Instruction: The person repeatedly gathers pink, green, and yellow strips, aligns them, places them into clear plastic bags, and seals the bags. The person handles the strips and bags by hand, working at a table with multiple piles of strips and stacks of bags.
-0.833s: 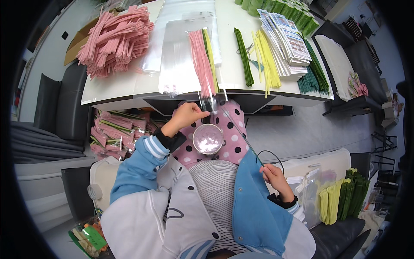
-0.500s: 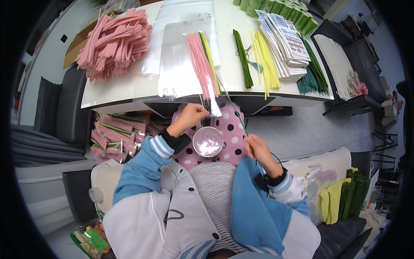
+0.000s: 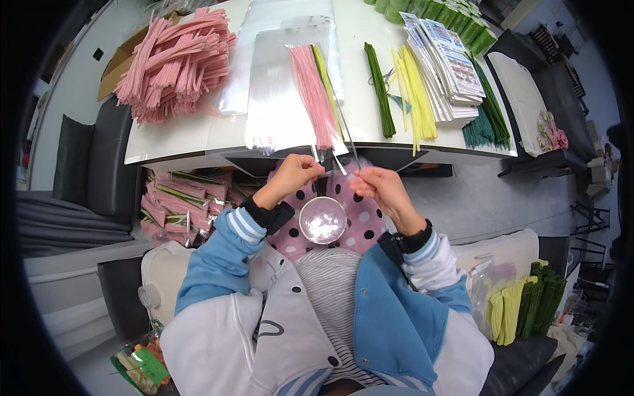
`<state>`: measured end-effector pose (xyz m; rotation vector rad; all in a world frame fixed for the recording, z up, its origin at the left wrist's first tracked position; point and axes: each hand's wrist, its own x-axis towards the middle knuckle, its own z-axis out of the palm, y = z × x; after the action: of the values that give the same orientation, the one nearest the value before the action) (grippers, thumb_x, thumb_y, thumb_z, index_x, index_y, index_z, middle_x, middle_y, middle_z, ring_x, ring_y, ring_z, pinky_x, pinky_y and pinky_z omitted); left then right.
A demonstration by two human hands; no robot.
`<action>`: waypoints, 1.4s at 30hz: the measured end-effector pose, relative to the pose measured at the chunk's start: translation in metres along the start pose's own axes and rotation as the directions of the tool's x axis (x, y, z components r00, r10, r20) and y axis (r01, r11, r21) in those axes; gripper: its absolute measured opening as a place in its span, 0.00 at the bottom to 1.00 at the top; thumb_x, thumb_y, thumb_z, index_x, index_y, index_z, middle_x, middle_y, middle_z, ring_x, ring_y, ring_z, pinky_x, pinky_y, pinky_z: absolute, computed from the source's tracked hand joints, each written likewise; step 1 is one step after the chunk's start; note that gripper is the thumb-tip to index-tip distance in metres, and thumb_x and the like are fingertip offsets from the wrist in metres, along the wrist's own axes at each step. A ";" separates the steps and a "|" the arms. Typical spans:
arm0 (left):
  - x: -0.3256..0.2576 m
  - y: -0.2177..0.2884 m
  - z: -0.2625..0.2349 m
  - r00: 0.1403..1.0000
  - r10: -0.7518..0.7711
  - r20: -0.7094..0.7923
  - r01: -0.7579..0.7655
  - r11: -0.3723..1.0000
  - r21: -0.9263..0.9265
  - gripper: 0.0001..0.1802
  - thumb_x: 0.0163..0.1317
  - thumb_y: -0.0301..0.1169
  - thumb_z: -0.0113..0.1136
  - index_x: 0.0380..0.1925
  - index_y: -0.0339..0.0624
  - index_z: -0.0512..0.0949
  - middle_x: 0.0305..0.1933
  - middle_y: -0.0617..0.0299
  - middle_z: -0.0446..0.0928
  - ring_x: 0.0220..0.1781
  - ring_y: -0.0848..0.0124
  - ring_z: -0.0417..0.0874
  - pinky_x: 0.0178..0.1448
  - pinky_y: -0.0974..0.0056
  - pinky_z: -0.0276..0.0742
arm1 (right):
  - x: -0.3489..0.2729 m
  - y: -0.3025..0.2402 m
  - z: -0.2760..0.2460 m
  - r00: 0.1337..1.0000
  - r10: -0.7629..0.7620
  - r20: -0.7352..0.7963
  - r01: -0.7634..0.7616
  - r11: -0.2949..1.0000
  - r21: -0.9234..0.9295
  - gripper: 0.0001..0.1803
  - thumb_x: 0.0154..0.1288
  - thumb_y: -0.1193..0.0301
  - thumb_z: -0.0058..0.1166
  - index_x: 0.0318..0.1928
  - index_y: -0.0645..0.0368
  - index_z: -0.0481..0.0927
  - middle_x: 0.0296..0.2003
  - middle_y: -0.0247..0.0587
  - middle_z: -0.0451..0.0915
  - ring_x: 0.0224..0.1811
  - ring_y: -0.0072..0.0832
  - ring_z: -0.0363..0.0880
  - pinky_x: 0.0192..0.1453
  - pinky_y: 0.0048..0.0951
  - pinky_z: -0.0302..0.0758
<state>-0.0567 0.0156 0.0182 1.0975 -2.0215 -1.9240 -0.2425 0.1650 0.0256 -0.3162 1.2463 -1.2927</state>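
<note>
My left hand (image 3: 295, 177) pinches the near edge of a clear plastic bag (image 3: 271, 92) at the table's front edge. A bundle of pink chenille stems (image 3: 312, 99), with yellow and green ones (image 3: 323, 72) along its right side, lies at this bag; its near end points at my hands. My right hand (image 3: 383, 188) is closed on the near end of a thin dark green stem (image 3: 351, 135), which reaches up beside the bundle. Below my hands, a round, light-rimmed container (image 3: 323, 220) with a shiny inside rests on my lap.
Pink stems (image 3: 175, 63) are heaped at the table's left. To the right lie green stems (image 3: 379, 89), scissors (image 3: 389, 76), yellow stems (image 3: 417, 99) and stacked printed sheets (image 3: 449, 66). Filled bags (image 3: 178, 204) sit under the table. More stems (image 3: 522, 303) stand on the seat.
My right hand has moved left and up, closer to my left hand, bringing the green stem toward the bag. My left hand stays pinched at the bag's edge.
</note>
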 end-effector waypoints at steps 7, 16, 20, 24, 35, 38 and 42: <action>0.000 -0.006 -0.011 0.997 0.017 -0.078 -0.023 0.996 -0.081 0.07 0.58 0.31 0.60 0.28 0.40 0.81 0.22 0.70 0.75 0.19 0.83 0.69 0.22 0.76 0.63 | 0.044 -0.004 0.028 0.971 -0.231 -0.055 0.199 0.918 -0.343 0.12 0.65 0.68 0.51 0.38 0.67 0.77 0.24 0.44 0.81 0.25 0.25 0.81 0.28 0.19 0.75; -0.016 -0.024 -0.019 0.985 -0.166 0.043 0.164 0.837 -0.522 0.08 0.62 0.31 0.56 0.30 0.37 0.79 0.20 0.71 0.70 0.20 0.85 0.65 0.19 0.77 0.54 | 0.049 0.010 0.072 0.615 -0.596 0.515 0.664 0.040 -0.747 0.08 0.54 0.71 0.60 0.35 0.58 0.78 0.29 0.38 0.74 0.24 0.34 0.76 0.28 0.29 0.72; -0.022 -0.024 -0.023 0.974 -0.192 0.121 0.222 0.703 -0.676 0.09 0.64 0.31 0.53 0.29 0.37 0.75 0.20 0.71 0.66 0.18 0.85 0.59 0.18 0.77 0.48 | 0.054 0.010 0.079 0.610 -0.524 0.595 0.683 -0.033 -0.730 0.07 0.56 0.72 0.57 0.35 0.59 0.76 0.30 0.41 0.73 0.29 0.41 0.77 0.30 0.35 0.73; -0.025 -0.020 -0.025 0.969 -0.208 0.133 0.242 0.685 -0.687 0.09 0.64 0.30 0.51 0.28 0.37 0.74 0.21 0.71 0.66 0.17 0.85 0.58 0.17 0.77 0.47 | 0.057 0.013 0.076 0.644 -0.496 0.582 0.701 0.081 -0.708 0.07 0.55 0.75 0.58 0.35 0.60 0.75 0.30 0.44 0.75 0.29 0.41 0.77 0.31 0.34 0.73; -0.023 -0.019 -0.026 0.973 -0.221 0.071 0.219 0.770 -0.600 0.07 0.61 0.29 0.54 0.28 0.37 0.77 0.21 0.71 0.69 0.17 0.85 0.60 0.16 0.78 0.50 | 0.062 0.007 0.073 0.656 -0.408 0.636 0.715 0.066 -0.696 0.07 0.55 0.76 0.57 0.33 0.63 0.73 0.29 0.46 0.75 0.30 0.43 0.77 0.33 0.35 0.73; -0.024 -0.017 -0.026 0.971 -0.232 0.061 0.223 0.778 -0.587 0.08 0.61 0.30 0.55 0.26 0.37 0.77 0.21 0.71 0.69 0.16 0.85 0.60 0.15 0.78 0.50 | 0.060 0.008 0.075 0.637 -0.405 0.656 0.716 -0.004 -0.698 0.07 0.55 0.75 0.56 0.33 0.62 0.73 0.29 0.46 0.74 0.30 0.44 0.76 0.33 0.37 0.72; -0.015 -0.014 -0.021 0.968 -0.249 0.013 0.221 0.830 -0.512 0.11 0.62 0.34 0.56 0.25 0.40 0.77 0.20 0.73 0.68 0.17 0.86 0.60 0.16 0.78 0.50 | 0.055 0.007 0.077 0.650 -0.383 0.656 0.699 -0.035 -0.714 0.07 0.55 0.75 0.55 0.33 0.61 0.72 0.30 0.46 0.74 0.31 0.47 0.75 0.33 0.38 0.72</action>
<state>-0.0279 0.0085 0.0151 1.2682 -1.2599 -2.3252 -0.1877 0.0879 0.0211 -2.1127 1.6059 -0.7971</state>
